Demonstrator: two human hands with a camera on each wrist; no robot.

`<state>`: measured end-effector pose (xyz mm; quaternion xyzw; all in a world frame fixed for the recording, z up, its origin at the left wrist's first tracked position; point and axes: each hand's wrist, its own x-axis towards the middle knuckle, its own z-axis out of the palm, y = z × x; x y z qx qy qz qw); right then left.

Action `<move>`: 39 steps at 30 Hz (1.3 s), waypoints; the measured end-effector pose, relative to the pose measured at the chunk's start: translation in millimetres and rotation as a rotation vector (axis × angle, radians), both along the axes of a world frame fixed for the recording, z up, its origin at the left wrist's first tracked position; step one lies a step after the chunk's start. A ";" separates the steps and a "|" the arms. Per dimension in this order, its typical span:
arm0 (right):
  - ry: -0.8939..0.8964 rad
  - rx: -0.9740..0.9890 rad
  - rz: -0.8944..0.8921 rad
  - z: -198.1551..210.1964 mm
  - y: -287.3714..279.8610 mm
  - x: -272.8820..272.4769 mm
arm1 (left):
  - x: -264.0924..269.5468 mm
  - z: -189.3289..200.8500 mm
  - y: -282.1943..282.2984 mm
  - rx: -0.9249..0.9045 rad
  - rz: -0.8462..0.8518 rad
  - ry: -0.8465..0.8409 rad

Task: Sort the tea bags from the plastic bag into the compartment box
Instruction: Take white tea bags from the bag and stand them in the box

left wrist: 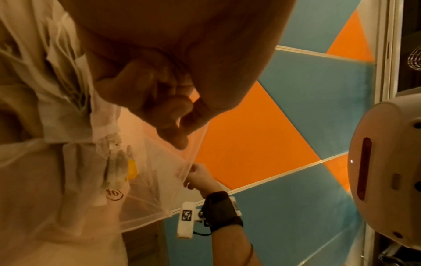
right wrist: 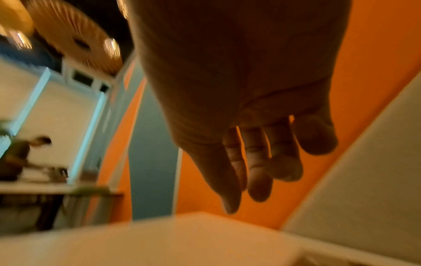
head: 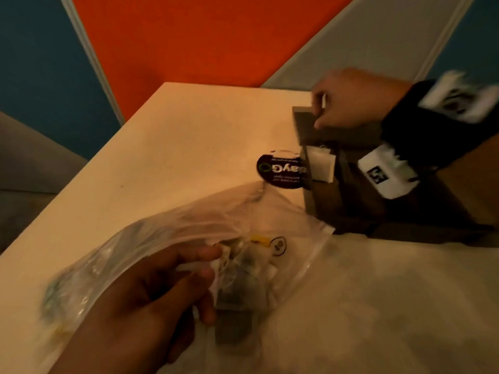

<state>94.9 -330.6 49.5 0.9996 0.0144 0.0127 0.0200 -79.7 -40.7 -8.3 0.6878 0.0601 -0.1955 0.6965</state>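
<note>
L hand (head: 151, 287): fingers curled, gripping plastic bag (head: 243, 228) w/ tea bags (head: 243, 268) inside, just near-side of box.
R hand (head: 348, 101): over box's far end, fingers hanging loose, nothing held.
Box (head: 351, 209): dark compartment box on table (head: 175, 157); one white tea bag (head: 321, 164) in a compartment.
Round black label (head: 280, 170): touching box's left wall.

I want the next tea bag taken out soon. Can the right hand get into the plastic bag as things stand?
Probably yes. The right hand is over the far end of the box, fingers loose, seemingly holding nothing. The left hand holds the plastic bag on the table, with nothing between; whether its mouth is open is unclear.
</note>
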 end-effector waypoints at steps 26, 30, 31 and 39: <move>0.319 0.131 0.597 -84.3 177.9 -121.6 | -33.0 3.6 23.2 -0.142 0.186 -0.102; 0.293 0.269 0.566 -90.5 176.5 -117.8 | -31.3 -2.3 23.5 -0.075 0.210 -0.162; 0.273 0.337 0.561 -88.0 173.9 -116.1 | -31.4 -3.1 22.0 -0.074 0.211 -0.178; 0.330 0.786 0.326 -53.8 139.1 -110.1 | -18.2 -7.8 6.1 -0.146 0.222 -0.234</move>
